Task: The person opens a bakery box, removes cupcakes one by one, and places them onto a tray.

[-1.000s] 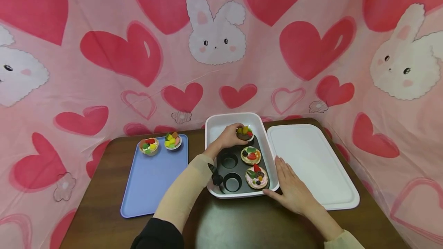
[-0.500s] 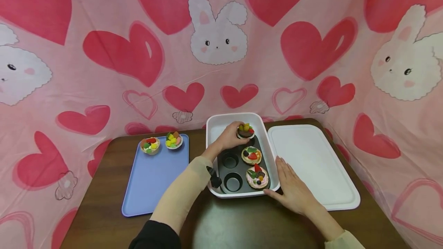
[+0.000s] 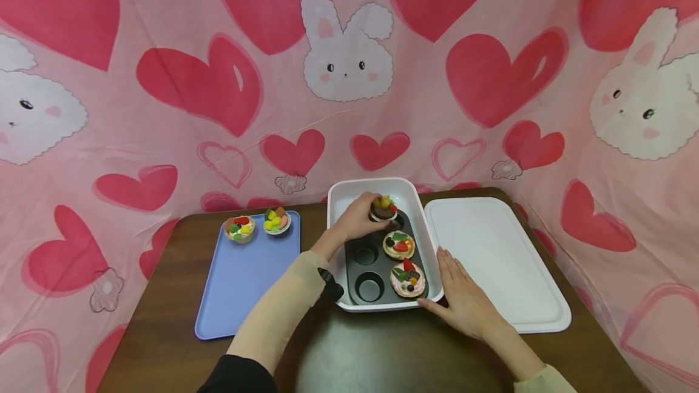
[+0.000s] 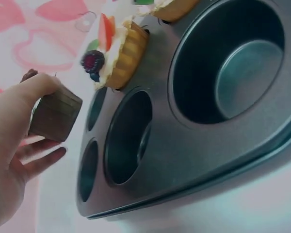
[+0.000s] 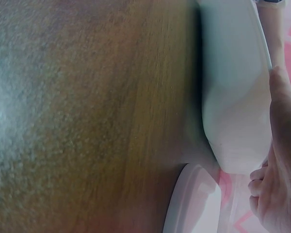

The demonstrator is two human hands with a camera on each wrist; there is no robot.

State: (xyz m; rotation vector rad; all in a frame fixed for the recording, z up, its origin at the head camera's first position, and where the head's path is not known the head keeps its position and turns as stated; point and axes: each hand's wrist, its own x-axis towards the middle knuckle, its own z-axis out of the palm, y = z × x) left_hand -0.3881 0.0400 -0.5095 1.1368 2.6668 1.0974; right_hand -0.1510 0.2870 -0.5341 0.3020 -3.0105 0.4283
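Note:
My left hand [image 3: 357, 218] grips a chocolate-coloured tart with fruit on top [image 3: 384, 208] between thumb and fingers, over the far end of a dark muffin tin [image 3: 378, 259]. In the left wrist view the tart's brown side [image 4: 56, 115] shows clear of the tin's cups. Two cream tarts, one with a strawberry and leaf [image 3: 400, 246] and one with pink cream [image 3: 407, 278], sit in the tin's right row. The tin lies inside a white bin [image 3: 341, 190]. My right hand [image 3: 461, 296] rests against the bin's near right corner, fingers straight along its side.
On the left lies a blue tray [image 3: 240, 290] bearing two fruit tarts, one in a tan shell [image 3: 239, 229] and one in a white cup [image 3: 276, 222]. A white lid-like tray [image 3: 499, 262] lies right of the bin. A heart-print cloth [image 3: 349, 126] hangs behind the brown table [image 3: 349, 350].
My left hand has shifted slightly left with the chocolate tart, showing more of the far right cup. My right hand keeps its place at the bin.

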